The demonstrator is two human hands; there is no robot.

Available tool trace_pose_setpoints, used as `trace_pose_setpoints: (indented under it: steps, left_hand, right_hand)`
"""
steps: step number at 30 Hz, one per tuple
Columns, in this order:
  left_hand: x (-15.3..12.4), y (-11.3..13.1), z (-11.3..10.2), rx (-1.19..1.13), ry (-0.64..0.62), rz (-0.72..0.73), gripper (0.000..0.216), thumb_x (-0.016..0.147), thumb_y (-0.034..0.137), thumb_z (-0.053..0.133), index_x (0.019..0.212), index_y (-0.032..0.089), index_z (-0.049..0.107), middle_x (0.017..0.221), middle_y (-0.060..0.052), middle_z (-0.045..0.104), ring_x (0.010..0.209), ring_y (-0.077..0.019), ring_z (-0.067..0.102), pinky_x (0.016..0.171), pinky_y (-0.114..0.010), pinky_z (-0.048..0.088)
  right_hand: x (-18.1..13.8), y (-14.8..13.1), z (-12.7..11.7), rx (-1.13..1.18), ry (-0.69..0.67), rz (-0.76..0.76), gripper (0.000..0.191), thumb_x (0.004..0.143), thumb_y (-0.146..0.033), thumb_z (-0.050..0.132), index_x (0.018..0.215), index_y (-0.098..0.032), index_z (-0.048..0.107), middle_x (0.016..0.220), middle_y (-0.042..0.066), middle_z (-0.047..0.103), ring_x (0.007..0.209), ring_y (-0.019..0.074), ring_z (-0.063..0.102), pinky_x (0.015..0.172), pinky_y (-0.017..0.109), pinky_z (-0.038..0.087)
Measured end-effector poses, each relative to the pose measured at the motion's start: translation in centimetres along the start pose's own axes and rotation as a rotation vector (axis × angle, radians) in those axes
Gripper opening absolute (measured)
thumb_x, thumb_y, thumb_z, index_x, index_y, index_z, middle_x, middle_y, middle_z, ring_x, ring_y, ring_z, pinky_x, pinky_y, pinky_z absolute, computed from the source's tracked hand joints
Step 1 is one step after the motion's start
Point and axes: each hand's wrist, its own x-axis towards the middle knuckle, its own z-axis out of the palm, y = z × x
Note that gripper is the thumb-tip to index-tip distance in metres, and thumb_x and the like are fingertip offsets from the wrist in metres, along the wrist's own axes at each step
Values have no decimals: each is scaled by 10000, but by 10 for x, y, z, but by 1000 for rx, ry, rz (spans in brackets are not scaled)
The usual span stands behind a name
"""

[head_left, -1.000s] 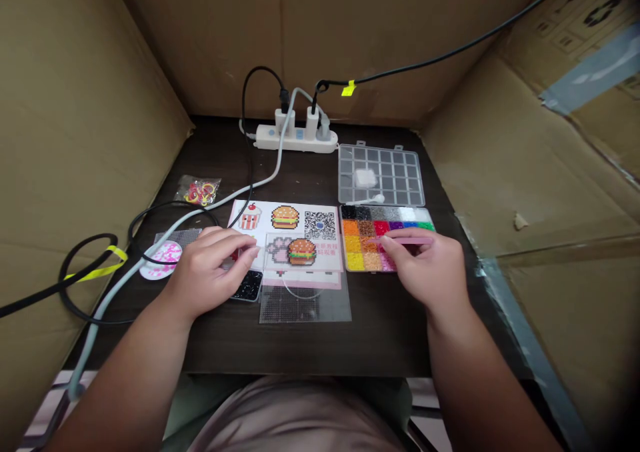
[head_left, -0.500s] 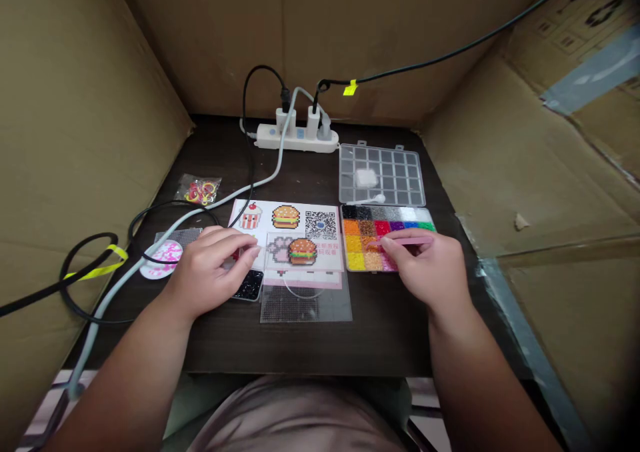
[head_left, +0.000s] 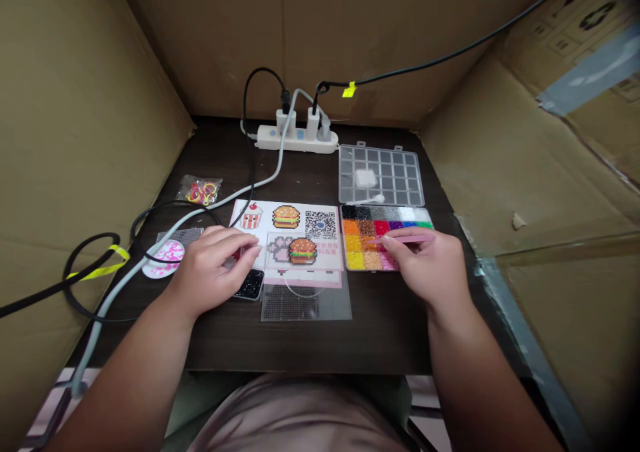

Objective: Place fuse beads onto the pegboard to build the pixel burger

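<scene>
We start with the bead box [head_left: 361,261], lying open right of centre, its cells filled by colour: black, grey and white along the far row, then orange, red, purple, blue and green, with yellows and pink nearest. Our right hand [head_left: 434,272] pinches the pink tweezers [head_left: 411,239] tight between thumb and fingers, their tips over the orange cells. Just beyond, the clear lid [head_left: 400,185] lies flat with one white lump [head_left: 366,178] in a cell. Our left hand [head_left: 213,273] rests with curled fingers on the left edge of the pattern card [head_left: 287,217]; we cannot tell whether it pinches anything. Touching that hand on its near side sits a small tray of black beads [head_left: 250,285]. A bead burger [head_left: 302,251] lies on the card, with a clear pegboard [head_left: 305,304] nearer. Cables [head_left: 150,259] cross the left side, running from the far power strip [head_left: 295,139].
</scene>
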Motion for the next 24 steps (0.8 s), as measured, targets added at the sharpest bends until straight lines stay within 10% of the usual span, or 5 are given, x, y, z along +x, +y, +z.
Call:
trace_pose_setpoints:
  steps: [24]
  left_hand:
    - [1,7,-10,156,-45,23,233,900,286,579,1068,152,671,1024,-98,727,936,-241,680,844,-419,507]
  right_hand:
    - [-26,-26,51,445,-295,-115,178,697,-350,714,708,-173,731,733,90,762,678,225,715,624,330,555]
